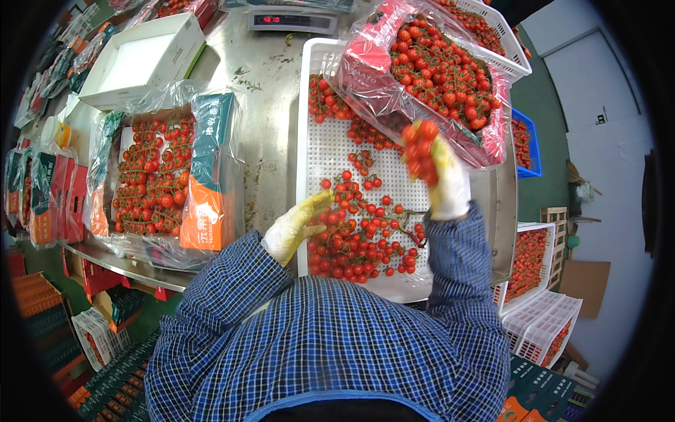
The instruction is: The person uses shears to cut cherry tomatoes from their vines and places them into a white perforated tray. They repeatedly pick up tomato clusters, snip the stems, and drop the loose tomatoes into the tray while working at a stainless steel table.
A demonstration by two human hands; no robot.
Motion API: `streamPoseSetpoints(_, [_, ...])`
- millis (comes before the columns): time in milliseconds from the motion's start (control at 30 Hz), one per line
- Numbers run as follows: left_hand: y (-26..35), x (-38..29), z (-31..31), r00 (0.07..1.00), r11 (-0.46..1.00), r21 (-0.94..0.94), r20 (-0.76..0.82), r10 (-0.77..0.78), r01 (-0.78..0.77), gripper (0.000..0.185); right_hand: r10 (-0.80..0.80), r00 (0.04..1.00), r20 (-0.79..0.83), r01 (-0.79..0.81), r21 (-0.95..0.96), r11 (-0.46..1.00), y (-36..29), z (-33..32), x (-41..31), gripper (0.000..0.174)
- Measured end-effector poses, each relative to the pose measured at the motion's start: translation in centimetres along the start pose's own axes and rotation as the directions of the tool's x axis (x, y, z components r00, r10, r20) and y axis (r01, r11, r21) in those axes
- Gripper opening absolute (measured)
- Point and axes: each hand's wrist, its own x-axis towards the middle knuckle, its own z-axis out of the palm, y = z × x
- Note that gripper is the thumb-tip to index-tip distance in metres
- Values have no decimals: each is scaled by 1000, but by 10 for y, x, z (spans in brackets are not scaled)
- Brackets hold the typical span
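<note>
My right hand (448, 179), in a stained white glove, grips a bunch of cherry tomatoes (420, 150), slightly blurred, above the right part of a white perforated plastic crate (329, 153). My left hand (300, 224), gloved alike, is over the crate's left rim with its fingers apart, beside loose vine tomatoes (358, 248) at the near end. A carton of tomatoes (443, 79), wrapped in clear film with red flaps, rests tilted across the crate's far right corner. Left of the crate lies a green and orange carton in clear film (208, 169), holding rows of vine tomatoes (153, 179).
A scale with a lit display (292, 22) stands at the far side of the steel table (269, 137). An open white box (147, 60) is at the far left. Another white crate (519, 63) adjoins the wrapped carton. A blue crate (532, 142) and stacked white crates (543, 322) are at right.
</note>
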Motion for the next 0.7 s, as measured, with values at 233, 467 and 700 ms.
streamPoseSetpoints(233, [-11, 0, -12, 1000, 999, -31, -14, -10, 10, 77, -605, 796, -18, 51, -994, 97, -67, -87, 144, 46])
streamPoseSetpoints(467, [-6, 5, -17, 997, 985, -151, -4, -79, 78, 56, -482, 849, 217, 433, -808, 399, 42, -30, 74, 24])
streamPoseSetpoints(700, [-7, 3, -14, 999, 992, -121, -8, -43, 42, 79, -90, 995, -37, -42, -998, -52, 189, 19, 124, 56])
